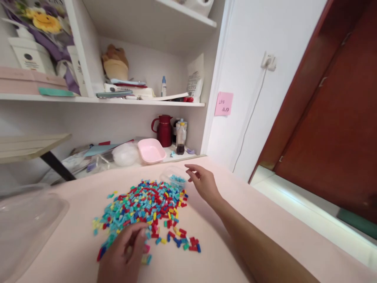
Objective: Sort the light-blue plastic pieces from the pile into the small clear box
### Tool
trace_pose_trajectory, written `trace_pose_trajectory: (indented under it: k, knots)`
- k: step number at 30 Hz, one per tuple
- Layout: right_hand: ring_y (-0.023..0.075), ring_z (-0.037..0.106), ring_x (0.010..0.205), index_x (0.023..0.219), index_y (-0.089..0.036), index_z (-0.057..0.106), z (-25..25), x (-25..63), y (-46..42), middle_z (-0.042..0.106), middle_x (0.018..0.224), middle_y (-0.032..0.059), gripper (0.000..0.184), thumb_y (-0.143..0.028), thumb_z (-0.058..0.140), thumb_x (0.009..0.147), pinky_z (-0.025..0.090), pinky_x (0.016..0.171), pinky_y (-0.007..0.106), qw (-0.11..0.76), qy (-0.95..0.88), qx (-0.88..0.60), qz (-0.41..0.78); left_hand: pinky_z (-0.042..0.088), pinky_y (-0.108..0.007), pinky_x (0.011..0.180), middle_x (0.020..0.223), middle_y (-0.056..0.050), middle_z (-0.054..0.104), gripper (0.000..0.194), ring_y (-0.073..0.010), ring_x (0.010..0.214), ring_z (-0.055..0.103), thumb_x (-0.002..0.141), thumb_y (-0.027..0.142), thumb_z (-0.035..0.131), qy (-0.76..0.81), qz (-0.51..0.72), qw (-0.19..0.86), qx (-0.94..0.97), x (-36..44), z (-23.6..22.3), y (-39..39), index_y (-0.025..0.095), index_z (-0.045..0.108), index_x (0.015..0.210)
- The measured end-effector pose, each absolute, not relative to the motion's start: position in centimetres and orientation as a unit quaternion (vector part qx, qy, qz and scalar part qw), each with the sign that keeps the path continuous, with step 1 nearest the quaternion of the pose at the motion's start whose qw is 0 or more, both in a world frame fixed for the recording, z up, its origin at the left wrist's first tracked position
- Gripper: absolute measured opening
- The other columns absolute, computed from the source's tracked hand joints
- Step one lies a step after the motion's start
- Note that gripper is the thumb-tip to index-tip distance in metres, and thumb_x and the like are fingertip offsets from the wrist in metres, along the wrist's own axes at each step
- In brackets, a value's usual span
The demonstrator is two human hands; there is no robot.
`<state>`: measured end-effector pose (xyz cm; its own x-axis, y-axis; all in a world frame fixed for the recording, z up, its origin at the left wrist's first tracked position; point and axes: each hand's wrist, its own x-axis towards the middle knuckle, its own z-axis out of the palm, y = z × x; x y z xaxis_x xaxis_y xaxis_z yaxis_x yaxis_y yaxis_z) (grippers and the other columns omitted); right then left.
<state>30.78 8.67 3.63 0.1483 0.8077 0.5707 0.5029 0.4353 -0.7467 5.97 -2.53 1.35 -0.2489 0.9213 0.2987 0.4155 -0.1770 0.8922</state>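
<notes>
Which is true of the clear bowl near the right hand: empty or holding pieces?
Holding light-blue pieces: they show clustered inside the clear bowl.

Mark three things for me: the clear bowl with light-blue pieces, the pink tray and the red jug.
Clear bowl [166, 176]: head view, left part of its wall.
Pink tray [151, 150]: head view, bare inner bottom.
Red jug [164, 133]: head view, middle of its body.
</notes>
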Motion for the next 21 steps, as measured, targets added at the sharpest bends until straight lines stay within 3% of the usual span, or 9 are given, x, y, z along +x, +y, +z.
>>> trace_pose_trajectory:
  k: [3, 5, 7, 9, 11, 15, 21]
  knots:
    - [0.0122, 0.064, 0.061, 0.095, -0.019, 0.070, 4.8, 30.6, 7.5, 0.068, 0.076, 0.0009, 0.019, -0.024, 0.054, 0.086, 0.050, 0.062, 0.024, 0.543, -0.631, -0.505, 0.229, 0.053, -0.022, 0.055, 0.067, 0.001, 0.073, 0.030, -0.0157, 0.056, 0.067, 0.074, 0.052, 0.060, 0.580, 0.494, 0.206, 0.614, 5.4, 1.4, -2.4, 0.026, 0.072, 0.081]
    - [0.0093, 0.060, 0.052, 0.093, -0.017, 0.068, 6.0, 31.0, 6.5, 0.065, 0.068, -0.0017, 0.017, -0.025, 0.055, 0.087, 0.044, 0.050, 0.019, 0.456, -0.659, -0.479, 0.358, 0.053, -0.022, 0.055, 0.068, 0.001, 0.073, 0.029, -0.0157, 0.057, 0.068, 0.076, 0.051, 0.059, 0.567, 0.482, 0.197, 0.638, 5.4, 1.3, -2.5, 0.026, 0.072, 0.081]
    - [0.0080, 0.058, 0.047, 0.093, -0.016, 0.069, 7.3, 31.6, 5.6, 0.066, 0.066, -0.0015, 0.019, -0.030, 0.058, 0.087, 0.038, 0.044, 0.018, 0.248, -0.721, -0.389, 0.517, 0.054, -0.022, 0.056, 0.068, 0.001, 0.073, 0.029, -0.0160, 0.058, 0.068, 0.078, 0.051, 0.058, 0.564, 0.469, 0.194, 0.651, 5.5, 1.2, -2.7, 0.026, 0.072, 0.082]
    - [0.0064, 0.058, 0.045, 0.095, -0.013, 0.072, 8.5, 32.0, 4.8, 0.068, 0.069, 0.0002, 0.025, -0.035, 0.060, 0.088, 0.033, 0.040, 0.016, 0.033, -0.748, -0.300, 0.592, 0.053, -0.021, 0.055, 0.069, 0.001, 0.073, 0.029, -0.0159, 0.060, 0.069, 0.079, 0.051, 0.057, 0.568, 0.463, 0.202, 0.650, 5.7, 1.1, -2.9, 0.027, 0.072, 0.083]
    - [0.0050, 0.056, 0.044, 0.099, -0.012, 0.073, 9.4, 31.9, 4.2, 0.068, 0.068, -0.0002, 0.030, -0.038, 0.063, 0.088, 0.031, 0.039, 0.016, -0.084, -0.751, -0.246, 0.607, 0.052, -0.020, 0.053, 0.070, 0.002, 0.073, 0.029, -0.0151, 0.059, 0.068, 0.079, 0.052, 0.057, 0.576, 0.464, 0.216, 0.637, 5.6, 1.1, -2.9, 0.027, 0.072, 0.085]
    - [0.0059, 0.059, 0.048, 0.107, -0.014, 0.072, 9.2, 30.6, 3.7, 0.069, 0.072, -0.0009, 0.037, -0.044, 0.066, 0.085, 0.036, 0.041, 0.015, -0.163, -0.749, -0.218, 0.604, 0.054, -0.023, 0.059, 0.068, 0.002, 0.072, 0.033, -0.0163, 0.059, 0.068, 0.074, 0.054, 0.060, 0.619, 0.481, 0.207, 0.585, 4.7, 1.3, -2.5, 0.027, 0.072, 0.088]
    - [0.0100, 0.068, 0.063, 0.116, -0.019, 0.069, 6.3, 29.5, 4.1, 0.071, 0.083, 0.0009, 0.049, -0.047, 0.073, 0.076, 0.045, 0.049, 0.013, -0.167, -0.723, -0.281, 0.608, 0.054, -0.025, 0.053, 0.068, 0.001, 0.070, 0.040, -0.0172, 0.058, 0.066, 0.068, 0.053, 0.062, 0.636, 0.569, 0.292, 0.432, 3.5, 1.9, -1.5, 0.023, 0.067, 0.092]
